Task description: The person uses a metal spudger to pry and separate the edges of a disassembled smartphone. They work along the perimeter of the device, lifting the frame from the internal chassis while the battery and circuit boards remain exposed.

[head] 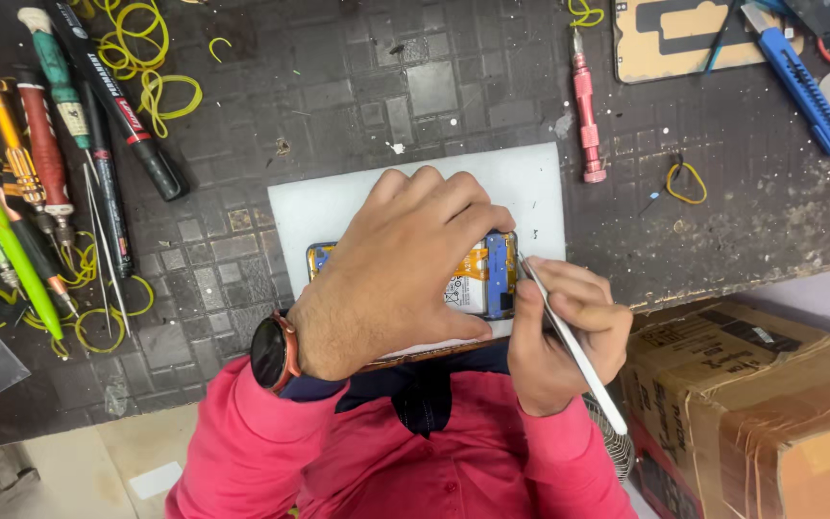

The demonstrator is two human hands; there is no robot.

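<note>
An opened phone [480, 274] with its back off lies on a white sheet [338, 207] at the near edge of the dark bench. My left hand [391, 274] lies over it, fingers curled around its far edge, holding it down; a dark watch sits on the wrist. My right hand [564, 332] grips silver tweezers [569, 341], whose tip touches the phone's right end near a blue part. Most of the phone is hidden under my left hand.
Several screwdrivers and pens [50, 163] lie at the left among yellow rubber bands [151, 67]. A pink screwdriver [586, 106], a phone back cover [674, 38] and a blue utility knife [804, 86] lie at the back right. A cardboard box [761, 404] stands beside the bench.
</note>
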